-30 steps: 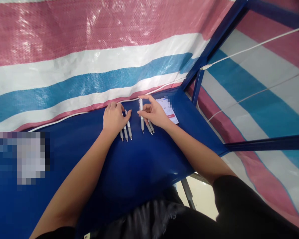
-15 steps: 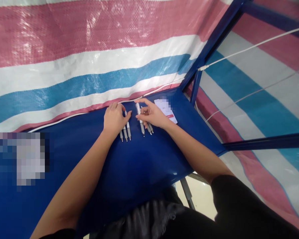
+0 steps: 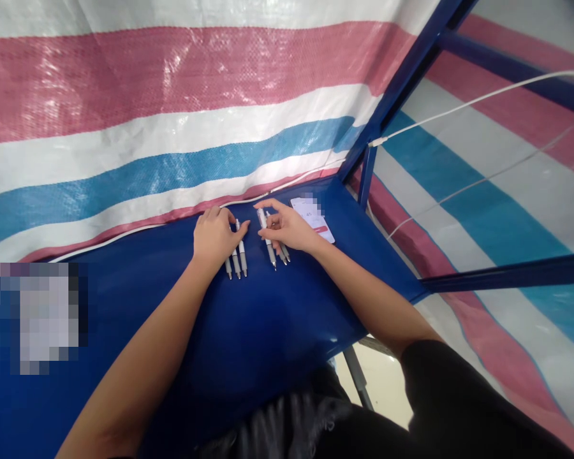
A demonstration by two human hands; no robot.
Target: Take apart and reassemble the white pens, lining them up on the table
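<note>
Three white pens with grey grips [image 3: 242, 248] lie side by side on the blue table [image 3: 268, 319], tips toward me. My left hand [image 3: 215, 236] is curled over their upper ends, its thumb at the right-hand pen; part of the pens is hidden under it. To the right, my right hand [image 3: 287, 226] holds a similar white pen [image 3: 268, 245] by its upper part, index finger at the top end and thumb along the side. More pens [image 3: 284, 255] lie beside it, partly covered by the fingers of that hand.
A phone with a lit screen [image 3: 318, 229] lies just beyond my right wrist. Behind the table hangs a striped plastic sheet [image 3: 172, 153], with a white cable [image 3: 110, 239] along its base. Blue metal frame bars [image 3: 497, 275] stand at the right. A blurred-out object [image 3: 48, 312] is at the left.
The view has shifted slightly, so everything sits a little lower and farther left. Both hands keep nearly the same pose at the pens.
</note>
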